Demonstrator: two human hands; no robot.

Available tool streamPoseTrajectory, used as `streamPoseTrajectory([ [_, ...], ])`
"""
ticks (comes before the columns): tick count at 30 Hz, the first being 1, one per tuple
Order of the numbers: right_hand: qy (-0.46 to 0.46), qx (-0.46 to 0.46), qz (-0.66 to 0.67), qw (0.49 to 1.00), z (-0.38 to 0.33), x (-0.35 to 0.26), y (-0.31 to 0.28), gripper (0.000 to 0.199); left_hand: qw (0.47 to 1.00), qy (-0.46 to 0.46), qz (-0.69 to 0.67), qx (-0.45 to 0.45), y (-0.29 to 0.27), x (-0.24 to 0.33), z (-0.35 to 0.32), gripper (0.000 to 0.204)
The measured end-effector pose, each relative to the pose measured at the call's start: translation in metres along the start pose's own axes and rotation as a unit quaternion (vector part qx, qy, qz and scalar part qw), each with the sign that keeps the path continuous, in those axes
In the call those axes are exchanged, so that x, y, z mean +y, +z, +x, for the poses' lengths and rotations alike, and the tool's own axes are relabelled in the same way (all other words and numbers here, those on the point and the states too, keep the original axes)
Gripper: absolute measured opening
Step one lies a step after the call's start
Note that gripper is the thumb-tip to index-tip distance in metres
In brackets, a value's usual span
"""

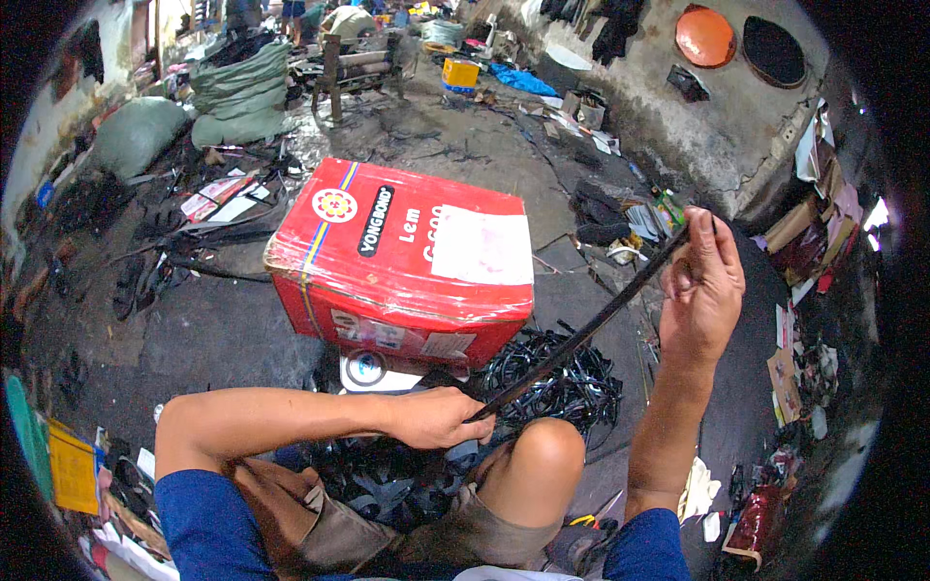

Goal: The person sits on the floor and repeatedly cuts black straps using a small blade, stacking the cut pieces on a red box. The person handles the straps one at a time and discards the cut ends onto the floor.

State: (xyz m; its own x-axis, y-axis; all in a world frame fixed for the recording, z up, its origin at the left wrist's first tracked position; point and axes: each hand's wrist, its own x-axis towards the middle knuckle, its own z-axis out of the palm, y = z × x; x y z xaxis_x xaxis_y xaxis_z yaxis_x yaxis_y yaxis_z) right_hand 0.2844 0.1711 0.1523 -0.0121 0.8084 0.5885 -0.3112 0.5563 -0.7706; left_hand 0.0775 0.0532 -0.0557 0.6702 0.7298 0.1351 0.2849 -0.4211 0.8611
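Black and thin, a long rubber strip (581,334) stretches between your two hands. Your left hand (438,416) sits low, just above your bare knee (542,453), fingers curled and pinched shut around the strip's near end. Your right hand (702,281) is raised higher and further out, thumb and fingertips pinching the far end at the top. So the strip's long axis runs on a diagonal, from low at your left hand up and away to your right, pulled fairly straight with only a slight bow. Your left hand is the nearer one to your body; the right holds the strip out in the air, clear of everything else.

Just under the strip, between your knee and the box, lies a tangled heap of black straps (567,382) on the floor. A little beyond it stands a red cardboard box (402,257) with a white label on top, its front face turned towards you. To your right, scraps of paper and card (809,242) pile against the wall. Further off, stuffed green sacks (242,92) lean at the back left, and an orange round lid (704,36) rests on the grey ledge at the far right.
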Motion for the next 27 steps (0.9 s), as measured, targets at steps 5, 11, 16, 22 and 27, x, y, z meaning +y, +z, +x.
streamPoseTrajectory([
  [5,-0.063,0.112,0.051,0.990,0.020,-0.018,-0.017,0.020,0.988,-0.129,0.046,-0.068,0.003,0.015,-0.005,0.063],
  [11,-0.086,0.083,0.056,0.991,0.036,-0.036,-0.011,0.019,0.986,-0.067,-0.150,0.025,0.013,-0.014,-0.012,0.053],
  [16,-0.081,0.068,0.060,0.993,0.062,-0.031,-0.029,0.017,0.963,-0.097,-0.235,0.092,0.010,-0.032,-0.013,0.029],
  [22,-0.094,0.101,0.023,0.990,0.079,-0.027,-0.031,0.019,0.955,-0.170,-0.244,0.023,-0.016,-0.004,-0.015,0.042],
  [27,-0.097,0.109,0.049,0.988,0.093,-0.029,-0.039,0.022,0.940,-0.141,-0.312,0.001,-0.001,-0.016,-0.013,0.037],
])
